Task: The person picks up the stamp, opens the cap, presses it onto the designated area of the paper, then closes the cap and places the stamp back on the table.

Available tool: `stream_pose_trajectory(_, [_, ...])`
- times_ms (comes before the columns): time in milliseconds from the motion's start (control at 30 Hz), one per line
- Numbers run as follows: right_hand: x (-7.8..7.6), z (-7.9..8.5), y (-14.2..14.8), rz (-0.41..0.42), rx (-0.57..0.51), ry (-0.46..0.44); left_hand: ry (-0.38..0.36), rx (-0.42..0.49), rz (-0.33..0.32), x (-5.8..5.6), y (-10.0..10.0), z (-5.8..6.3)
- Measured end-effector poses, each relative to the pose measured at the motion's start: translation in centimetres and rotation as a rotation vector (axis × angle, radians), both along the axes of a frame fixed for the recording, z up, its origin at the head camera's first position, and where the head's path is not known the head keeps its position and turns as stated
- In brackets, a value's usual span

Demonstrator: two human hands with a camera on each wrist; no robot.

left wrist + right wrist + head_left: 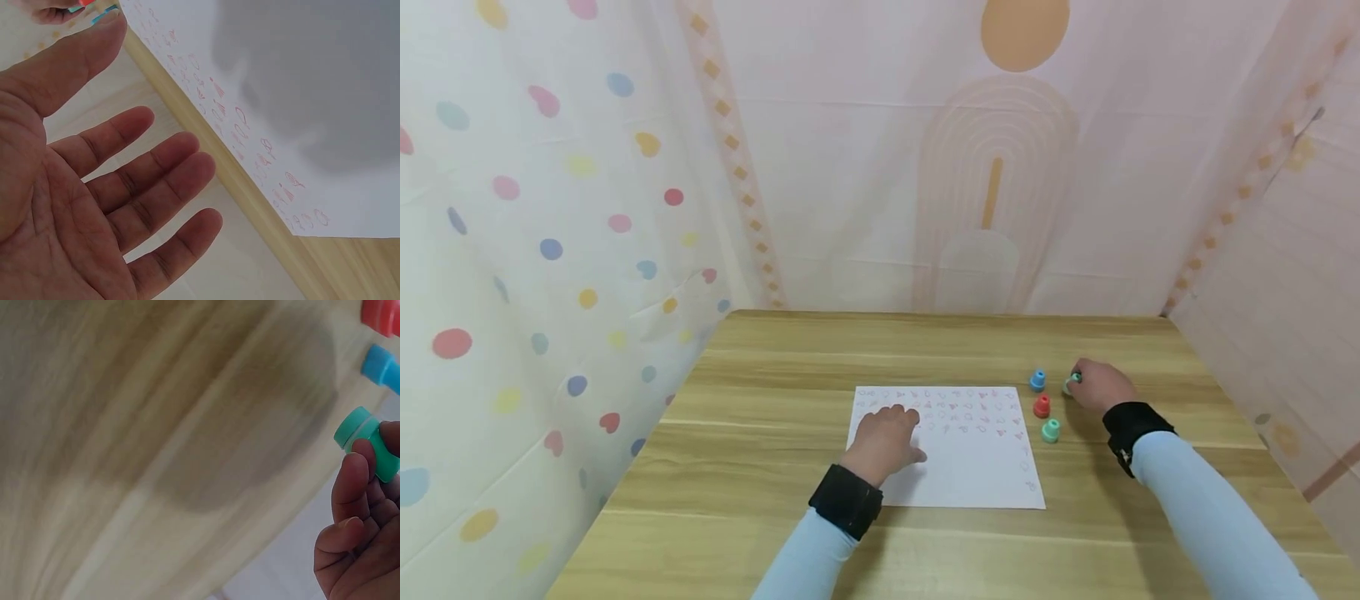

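Note:
A white sheet of paper (970, 475) lies on the table, with rows of small reddish printed shapes along its far part and some down its right edge. Above its left side hovers my left hand (883, 442), fingers spread and loosely bent, holding nothing; its shadow falls on the sheet. To the right of the paper, my right hand (1102, 386) pinches a small green stamp (367, 439) between thumb and fingers. Close to that hand stand a blue stamp (1037, 381), a red stamp (1042, 407) and a mint green stamp (1051, 431).
The wooden table (760, 417) reaches back to a patterned curtain (850, 208). More curtain, dotted with colours, hangs along the left side (550, 317). Both wrists wear black bands, the left band (847, 502) being close above the table's near part.

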State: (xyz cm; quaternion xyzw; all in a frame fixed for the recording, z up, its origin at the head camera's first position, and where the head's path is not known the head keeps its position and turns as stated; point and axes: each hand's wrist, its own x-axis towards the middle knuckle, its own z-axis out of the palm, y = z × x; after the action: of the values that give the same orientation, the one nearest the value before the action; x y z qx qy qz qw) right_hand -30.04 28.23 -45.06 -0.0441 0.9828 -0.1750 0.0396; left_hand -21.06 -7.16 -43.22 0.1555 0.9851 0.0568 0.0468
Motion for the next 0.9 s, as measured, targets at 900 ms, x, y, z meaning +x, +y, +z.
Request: stream_pose_trajectory(900, [1.1, -0.8, -0.6, 0.011, -0.004, -0.029, 0.037, 0.03, -0.019, 0.2, -0.2, -0.6])
